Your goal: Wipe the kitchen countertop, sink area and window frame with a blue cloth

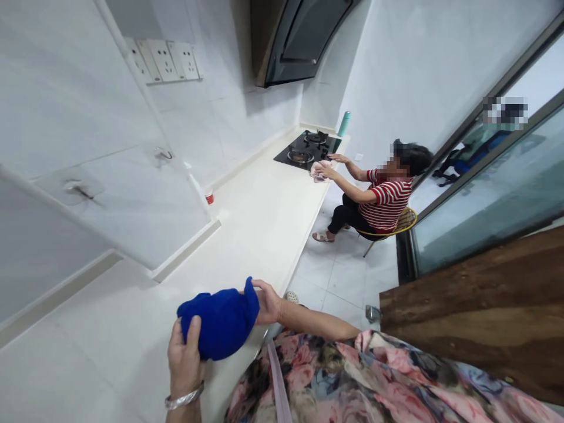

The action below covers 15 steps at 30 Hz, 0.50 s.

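Observation:
A bright blue cloth (218, 323), bunched and folded over, is held up above the white countertop (259, 217). My left hand (187, 349), with a silver bracelet at the wrist, grips its near left side, thumb on top. At the cloth's right end, my right hand (268, 302) closes on the edge. Some of the right fingers are hidden behind the fabric.
Farther along the counter are a black gas stove (306, 150), a red cup (209, 198) and a green bottle (344, 124). A seated person (392, 197) in a striped shirt touches a pale cloth (321, 171) by the stove. A range hood (304, 41) hangs above; a wooden board (476, 311) stands right.

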Each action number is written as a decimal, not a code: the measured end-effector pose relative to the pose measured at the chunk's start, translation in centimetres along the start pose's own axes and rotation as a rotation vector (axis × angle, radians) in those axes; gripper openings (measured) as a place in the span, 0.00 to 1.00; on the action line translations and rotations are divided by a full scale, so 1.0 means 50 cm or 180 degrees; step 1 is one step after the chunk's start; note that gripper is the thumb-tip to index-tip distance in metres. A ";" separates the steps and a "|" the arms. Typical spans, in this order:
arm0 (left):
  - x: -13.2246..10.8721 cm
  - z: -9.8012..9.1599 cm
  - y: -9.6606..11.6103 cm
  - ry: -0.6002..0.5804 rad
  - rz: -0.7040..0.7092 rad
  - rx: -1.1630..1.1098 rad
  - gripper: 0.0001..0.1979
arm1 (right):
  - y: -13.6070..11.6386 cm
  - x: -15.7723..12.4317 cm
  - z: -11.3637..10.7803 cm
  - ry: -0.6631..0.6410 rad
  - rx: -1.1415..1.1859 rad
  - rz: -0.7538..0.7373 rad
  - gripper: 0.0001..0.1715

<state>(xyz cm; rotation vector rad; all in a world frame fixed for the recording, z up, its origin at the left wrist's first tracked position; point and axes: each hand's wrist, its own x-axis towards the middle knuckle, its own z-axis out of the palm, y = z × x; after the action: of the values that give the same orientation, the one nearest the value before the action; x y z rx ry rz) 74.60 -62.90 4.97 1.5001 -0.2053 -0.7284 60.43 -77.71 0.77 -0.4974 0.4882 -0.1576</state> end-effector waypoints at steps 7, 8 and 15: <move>0.009 -0.009 -0.025 -0.0439 -0.0038 0.0488 0.43 | -0.039 -0.018 -0.049 -0.0330 0.0346 0.0024 0.33; 0.016 -0.017 -0.025 -0.0365 0.0076 0.0617 0.42 | -0.043 -0.019 -0.052 -0.0373 0.0349 -0.0023 0.33; 0.031 -0.031 0.008 0.0125 0.0833 0.1296 0.37 | -0.046 0.002 -0.058 -0.0481 0.0155 0.0003 0.35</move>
<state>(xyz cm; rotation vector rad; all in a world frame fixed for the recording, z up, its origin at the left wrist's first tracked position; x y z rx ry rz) 76.77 -62.50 4.73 1.8273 -0.5347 -0.4618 59.06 -80.93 -0.39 -0.4575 0.3363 -0.1297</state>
